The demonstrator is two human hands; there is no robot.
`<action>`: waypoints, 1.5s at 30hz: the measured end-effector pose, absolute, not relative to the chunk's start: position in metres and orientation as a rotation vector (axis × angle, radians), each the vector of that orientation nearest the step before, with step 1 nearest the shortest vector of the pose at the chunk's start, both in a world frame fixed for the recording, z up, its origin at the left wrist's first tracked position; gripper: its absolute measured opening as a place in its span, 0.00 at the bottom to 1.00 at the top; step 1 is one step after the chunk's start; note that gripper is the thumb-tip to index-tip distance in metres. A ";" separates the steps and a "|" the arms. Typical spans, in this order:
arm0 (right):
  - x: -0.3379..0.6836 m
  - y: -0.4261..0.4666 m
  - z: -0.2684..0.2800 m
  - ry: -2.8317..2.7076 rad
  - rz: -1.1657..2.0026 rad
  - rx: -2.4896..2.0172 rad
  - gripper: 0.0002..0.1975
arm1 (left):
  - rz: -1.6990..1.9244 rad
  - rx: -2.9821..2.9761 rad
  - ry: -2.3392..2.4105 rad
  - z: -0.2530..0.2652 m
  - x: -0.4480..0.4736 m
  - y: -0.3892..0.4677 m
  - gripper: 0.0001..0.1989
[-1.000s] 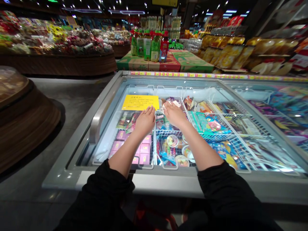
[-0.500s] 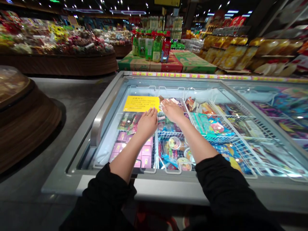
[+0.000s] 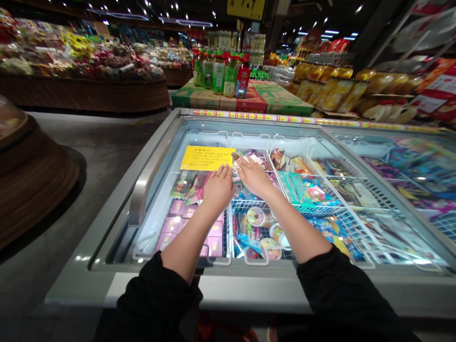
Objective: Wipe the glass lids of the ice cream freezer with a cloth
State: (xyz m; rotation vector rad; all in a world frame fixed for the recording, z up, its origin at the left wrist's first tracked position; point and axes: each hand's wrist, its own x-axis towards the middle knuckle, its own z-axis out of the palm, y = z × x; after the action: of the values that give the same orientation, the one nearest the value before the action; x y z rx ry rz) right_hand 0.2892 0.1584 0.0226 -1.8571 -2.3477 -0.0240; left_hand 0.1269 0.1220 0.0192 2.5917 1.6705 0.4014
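Both my hands lie palm down over the glass lid (image 3: 210,137) of a chest freezer. My left hand (image 3: 218,187) is flat, a ring on one finger, its fingertips at the lower right corner of a yellow notice (image 3: 199,158) with printed lines. Just to its right, my right hand (image 3: 253,175) has its fingers stretched out and slightly apart, close to the notice's right edge. Neither hand holds anything. Under the glass, white wire baskets (image 3: 231,237) hold pink boxes (image 3: 213,244), round tubs (image 3: 255,216) and a turquoise packet (image 3: 292,187).
A curved metal handle (image 3: 138,199) stands on the lid's left side. Behind the freezer, bottles (image 3: 218,73) stand on cardboard boxes (image 3: 285,97). Jars (image 3: 326,90) are stacked at the back right. A rounded wooden display stand (image 3: 33,175) is at the left, across the floor.
The view has shifted slightly, so the freezer appears a little lower and further left. Both hands stay flat by the yellow notice, with hardly any movement against it.
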 end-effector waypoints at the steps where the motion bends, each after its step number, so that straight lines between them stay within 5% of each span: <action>1: 0.289 0.166 0.024 -2.354 -0.004 -1.846 0.30 | 0.405 2.596 1.669 0.019 0.127 0.122 0.27; 45: 0.286 0.195 0.031 -2.198 -0.081 -1.917 0.29 | 0.427 2.622 1.668 0.017 0.125 0.123 0.26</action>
State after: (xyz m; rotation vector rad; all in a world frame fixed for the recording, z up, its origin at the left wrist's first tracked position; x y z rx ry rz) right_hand 0.2864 0.1948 0.0311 -1.9168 -2.1977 -0.0813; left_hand 0.1252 0.1229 0.0168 2.6218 1.6682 0.4265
